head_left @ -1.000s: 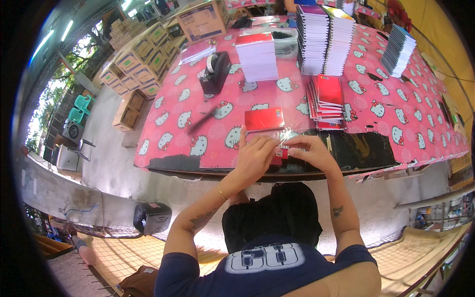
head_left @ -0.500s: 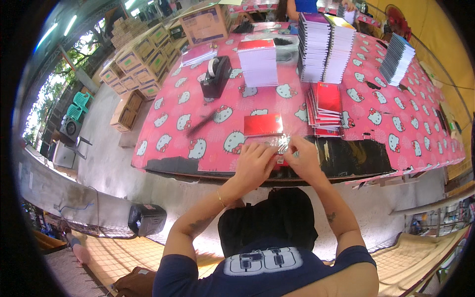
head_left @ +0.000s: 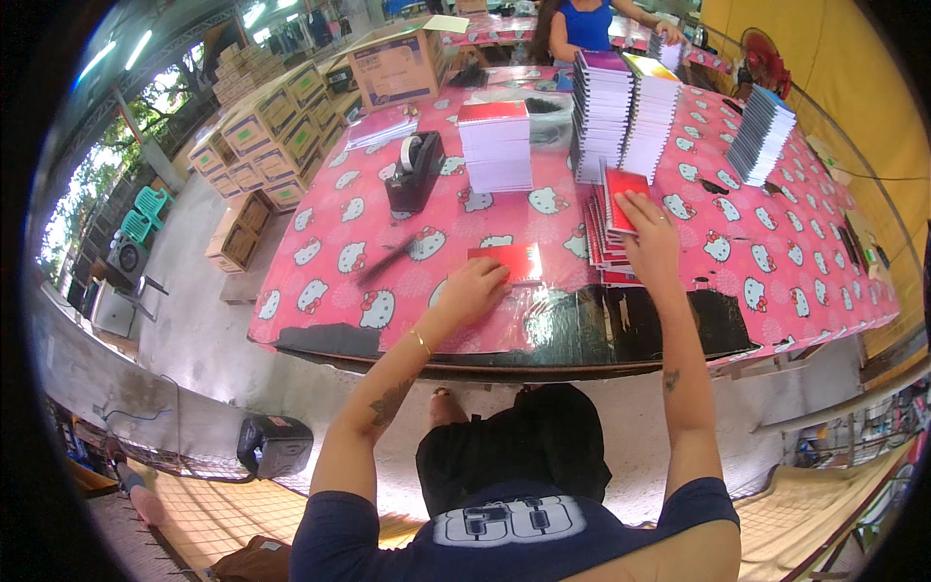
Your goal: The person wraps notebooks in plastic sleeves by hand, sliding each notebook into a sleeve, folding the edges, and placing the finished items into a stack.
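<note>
Flat on the pink table in front of me lies a red-covered notebook (head_left: 524,264). My left hand (head_left: 473,291) rests on its left part, with the fingers laid over the cover. A piece of clear plastic (head_left: 531,308) shows just below it as a shiny patch. Farther right, my right hand (head_left: 650,236) is closed on a red spiral notebook (head_left: 626,184) at the top of a short, uneven stack of red notebooks (head_left: 603,254). The thumb of that hand is mostly hidden.
A black tape dispenser (head_left: 415,175) stands left of a tall red-topped notebook stack (head_left: 495,150). Taller spiral notebook stacks (head_left: 601,121) rise behind the short one, with a blue-topped stack (head_left: 762,136) at right. Cartons (head_left: 393,73) fill the far left. Another person (head_left: 587,27) is across the table.
My right hand has moved from the table's front edge up and right onto the short stack. My left hand has shifted slightly left, onto the red-covered notebook. My view has tilted a little.
</note>
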Motion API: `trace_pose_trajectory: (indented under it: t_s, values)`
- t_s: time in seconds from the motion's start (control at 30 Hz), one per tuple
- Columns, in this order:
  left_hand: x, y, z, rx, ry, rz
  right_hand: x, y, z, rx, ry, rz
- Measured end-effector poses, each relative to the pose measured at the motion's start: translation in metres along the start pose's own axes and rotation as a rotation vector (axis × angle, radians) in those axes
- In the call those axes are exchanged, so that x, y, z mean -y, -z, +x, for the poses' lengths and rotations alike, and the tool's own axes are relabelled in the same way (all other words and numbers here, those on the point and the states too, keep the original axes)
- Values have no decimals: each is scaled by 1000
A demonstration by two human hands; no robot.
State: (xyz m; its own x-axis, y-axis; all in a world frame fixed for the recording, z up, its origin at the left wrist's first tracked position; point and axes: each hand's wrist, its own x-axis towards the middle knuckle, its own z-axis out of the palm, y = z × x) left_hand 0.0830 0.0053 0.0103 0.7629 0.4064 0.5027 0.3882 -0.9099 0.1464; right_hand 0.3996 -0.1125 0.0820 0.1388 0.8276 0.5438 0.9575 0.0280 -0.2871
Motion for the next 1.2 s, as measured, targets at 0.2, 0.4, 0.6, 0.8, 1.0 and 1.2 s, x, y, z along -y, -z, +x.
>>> trace_pose_trajectory:
  t_s: [0.2,0.4,0.6,0.8,1.0,1.2]
  values:
    - [2,1,-17,-63,-99,169,24,-8,-7,103,30,-150]
    - [-64,42,-4,-2,-178,69,95,-44,-77,285,-150,764]
    - [66,56,-34,-401,476,181,94,-64,-101,157,-286,938]
    - [126,52,-72,-174,451,479,118,-76,-86,84,-444,1455]
    - [33,70,-40,-397,657,-96,112,-82,-88,184,-417,1303]
    - [-79,31,-67,-493,723,-725,119,-88,-85,260,-305,1281]
